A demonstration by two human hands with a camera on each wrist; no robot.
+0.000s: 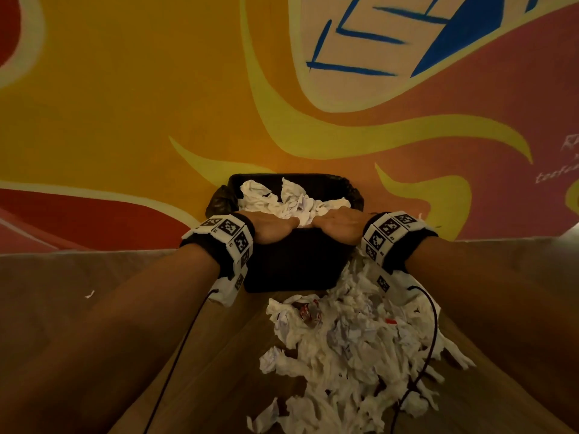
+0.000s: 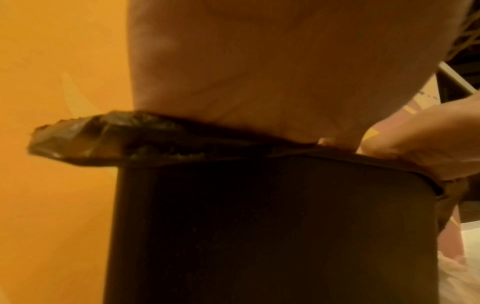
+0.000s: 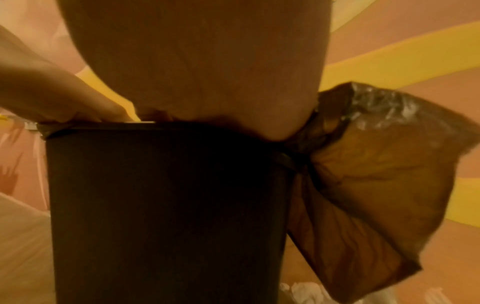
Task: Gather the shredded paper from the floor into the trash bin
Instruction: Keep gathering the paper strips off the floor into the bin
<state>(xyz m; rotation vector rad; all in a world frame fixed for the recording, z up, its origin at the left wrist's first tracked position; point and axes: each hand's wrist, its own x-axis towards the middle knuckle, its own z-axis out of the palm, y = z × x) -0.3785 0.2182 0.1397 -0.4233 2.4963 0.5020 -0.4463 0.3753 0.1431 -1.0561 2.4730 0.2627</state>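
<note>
A black trash bin (image 1: 294,264) with a dark bag liner (image 1: 221,198) stands on the floor against the wall, with crumpled white paper (image 1: 282,198) heaped inside. Both hands lie palm down on that paper at the near rim, thumbs almost meeting. My left hand (image 1: 269,225) is on the left, my right hand (image 1: 340,223) on the right. Their fingers reach over the rim and are mostly hidden. The left wrist view shows the left palm (image 2: 233,72) above the bin wall (image 2: 259,226). In the right wrist view the right palm (image 3: 194,61) sits over the rim beside the bunched liner (image 3: 376,174). A large pile of shredded paper (image 1: 351,349) lies on the floor in front of the bin.
A painted orange, yellow and pink wall (image 1: 156,104) rises right behind the bin. The floor (image 1: 78,277) is brown wood. One small paper scrap (image 1: 90,294) lies far left. A red wrapper (image 1: 308,311) sits in the pile. Black wrist cables (image 1: 175,355) hang over the floor.
</note>
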